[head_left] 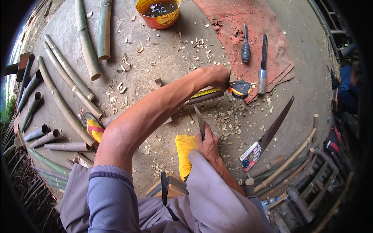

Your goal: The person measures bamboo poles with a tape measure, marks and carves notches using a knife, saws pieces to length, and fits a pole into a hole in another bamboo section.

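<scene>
- Evidently, a black-and-orange tape measure case [239,89] is lying just beside the left grip [220,73], at the edge of a red cloth [281,54], while its yellow tape blade [206,93] is being laid out along a slim bamboo pole [206,98] beneath the left forearm [167,101].
- The fingers of the left grip are being hidden from view; whether the case is being clasped or merely steadied cannot be told.
- By the right grip [210,144], the handle of a pointed knife [200,121] is being clasped, with the metal tip being aimed forward, near the pole.
- The case is being judged small, hard and fairly weighty for its size, so a hold around its broad sides, clear of the mouth, is being suggested.
- The tape blade is being taken for thin and springy; kinking or a quick snap back is being counted as a risk, so a light touch flat on its face is being preferred.
- The pole is being reckoned light, stiff and, being round, prone to roll; pinning near its end is being favoured.
- The knife is being regarded as stiff and sharp, and only its handle is being recommended for holding.
</scene>
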`<state>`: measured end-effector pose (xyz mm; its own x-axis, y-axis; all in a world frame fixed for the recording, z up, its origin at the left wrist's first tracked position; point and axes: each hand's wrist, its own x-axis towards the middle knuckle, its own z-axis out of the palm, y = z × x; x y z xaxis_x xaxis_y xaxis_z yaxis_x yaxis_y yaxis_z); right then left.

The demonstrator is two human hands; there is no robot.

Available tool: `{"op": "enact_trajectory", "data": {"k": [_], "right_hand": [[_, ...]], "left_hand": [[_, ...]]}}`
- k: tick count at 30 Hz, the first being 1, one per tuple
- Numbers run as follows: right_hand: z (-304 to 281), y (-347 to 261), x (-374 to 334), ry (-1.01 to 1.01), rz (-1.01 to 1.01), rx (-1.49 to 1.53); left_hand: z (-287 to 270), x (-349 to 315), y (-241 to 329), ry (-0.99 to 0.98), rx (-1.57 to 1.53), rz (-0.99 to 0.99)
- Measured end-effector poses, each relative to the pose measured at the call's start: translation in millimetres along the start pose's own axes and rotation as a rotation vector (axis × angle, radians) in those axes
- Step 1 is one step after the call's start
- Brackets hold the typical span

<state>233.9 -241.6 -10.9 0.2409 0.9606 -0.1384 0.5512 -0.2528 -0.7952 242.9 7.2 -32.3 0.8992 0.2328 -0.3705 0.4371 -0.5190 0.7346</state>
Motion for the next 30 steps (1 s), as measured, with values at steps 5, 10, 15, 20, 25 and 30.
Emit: {"op": "enact_trajectory", "data": {"k": [5,10,15,20,25,30], "right_hand": [[0,-1,-2,-0.015,0.043,0.012],[-1,2,-3,-0.005,0.017,0.040],[0,0,-8,-0.016,0.022,0.033],[3,1,-12,-0.085,0.037,0.021],[2,-4,-12,-0.119,0.082,0.024],[1,-4,-11,-0.074,0.054,-0.042]], "left_hand": [[-2,-2,1,0.013,-0.007,-0.004],[-2,-2,1,0.016,-0.045,-0.021],[-3,-3,5,0.022,-0.016,-0.043],[-1,-5,-3,0.026,-0.048,0.022],[-1,-9,0,0.048,-0.052,0.030],[2,-13,3,0.127,0.032,0.050]]}}
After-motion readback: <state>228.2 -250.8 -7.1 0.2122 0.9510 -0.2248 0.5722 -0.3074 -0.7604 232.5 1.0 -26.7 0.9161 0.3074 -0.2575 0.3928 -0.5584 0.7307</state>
